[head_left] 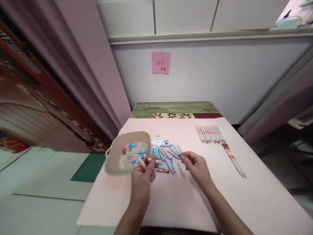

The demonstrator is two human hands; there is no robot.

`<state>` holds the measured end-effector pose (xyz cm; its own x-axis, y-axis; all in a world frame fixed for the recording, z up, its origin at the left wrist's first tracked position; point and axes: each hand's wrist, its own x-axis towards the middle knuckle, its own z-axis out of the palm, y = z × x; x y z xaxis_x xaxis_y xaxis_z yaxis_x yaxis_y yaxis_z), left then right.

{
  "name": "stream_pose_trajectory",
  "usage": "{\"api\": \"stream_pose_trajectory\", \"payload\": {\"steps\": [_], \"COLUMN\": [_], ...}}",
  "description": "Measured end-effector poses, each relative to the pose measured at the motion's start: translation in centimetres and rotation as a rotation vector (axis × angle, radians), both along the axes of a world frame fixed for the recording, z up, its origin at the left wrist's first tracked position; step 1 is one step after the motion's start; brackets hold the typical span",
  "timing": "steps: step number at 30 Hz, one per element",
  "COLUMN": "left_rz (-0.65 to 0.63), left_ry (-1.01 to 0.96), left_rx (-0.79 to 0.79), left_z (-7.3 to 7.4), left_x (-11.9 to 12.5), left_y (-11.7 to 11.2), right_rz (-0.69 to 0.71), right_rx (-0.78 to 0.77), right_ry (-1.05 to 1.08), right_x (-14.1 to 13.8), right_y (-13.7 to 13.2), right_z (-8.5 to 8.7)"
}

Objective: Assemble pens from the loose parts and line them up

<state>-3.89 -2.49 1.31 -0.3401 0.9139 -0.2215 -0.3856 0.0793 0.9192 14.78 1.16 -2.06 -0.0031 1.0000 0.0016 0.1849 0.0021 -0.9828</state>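
My left hand point(142, 180) is closed around pen parts, with a pale barrel point(142, 163) and a brown-and-cream patterned piece point(153, 160) showing between thumb and fingers. It hovers beside the right rim of a beige plastic basket point(111, 168). My right hand point(197, 164) has thumb and fingertips pinched together at the right side of a pile of loose blue, grey and brown pen barrels point(168, 164). Whether a part is in that pinch is too small to tell. Just below those fingertips, a pale tapered barrel point(181, 171) lies on the table.
Inside the basket lie small blue and brown pieces point(141, 151). Thin white refills point(160, 142) lie behind the pile. A row of finished-looking pens point(209, 133) lies at the right, with two brown-topped pens point(234, 160) nearby. A pink note point(160, 62) hangs on the wall.
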Motion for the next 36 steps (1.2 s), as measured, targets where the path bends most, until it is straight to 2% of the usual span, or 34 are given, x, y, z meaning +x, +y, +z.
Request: {"api": "stream_pose_trajectory", "payload": {"steps": [2,6,8,10,12,14,18,24,27,30,32,33,36], "left_rz": [-0.047,-0.114,-0.094,-0.035,0.016,0.025,0.005,0.081,0.018,-0.034,-0.045,-0.057,-0.119], "left_ry": [0.001,0.015,0.017,0.009,-0.008,-0.026,-0.031,0.006,-0.037,-0.058,-0.059,-0.06,-0.053], "left_rx": [-0.009,-0.027,-0.032,-0.035,-0.039,-0.032,0.008,0.053,0.026,-0.006,-0.012,-0.011,-0.01], "left_z": [0.0,-0.3,-0.4,-0.5,-0.5,-0.5,-0.3,0.2,0.3,0.4,0.4,0.3,0.2], "left_x": [1.0,1.5,1.0,0.4,-0.1,-0.3,-0.6,-1.4,-1.1,-0.5,0.0,0.2,0.8], "left_y": [0.1,-0.2,-0.4,-0.6,-0.5,-0.4,-0.3,-0.2,-0.1,0.0,0.1,0.1,0.1], "right_rz": [0.113,0.156,0.155,0.112,0.057,0.047,0.086,-0.071,-0.069,-0.128,-0.092,-0.028,0.151], "right_rx": [0.007,0.039,0.071,0.077,0.021,-0.055,-0.125,-0.224,-0.246,-0.135,-0.026,0.014,0.014], "right_ry": [0.086,0.106,-0.018,-0.266,-0.573,-0.793,-0.906,-1.018,-0.976,-0.821,-0.571,-0.41,-0.025], "right_x": [-1.8,-3.7,-3.1,-1.8,-0.5,0.4,0.9,2.5,3.1,2.7,1.6,0.8,-2.2], "right_y": [-1.5,-2.9,-2.6,-2.0,-1.6,-1.5,-1.6,0.3,0.9,0.3,-0.6,-1.1,-2.4], "right_z": [1.0,1.4,0.9,0.1,-0.7,-1.4,-1.9,-1.3,-1.0,-0.3,0.3,0.6,1.4]}}
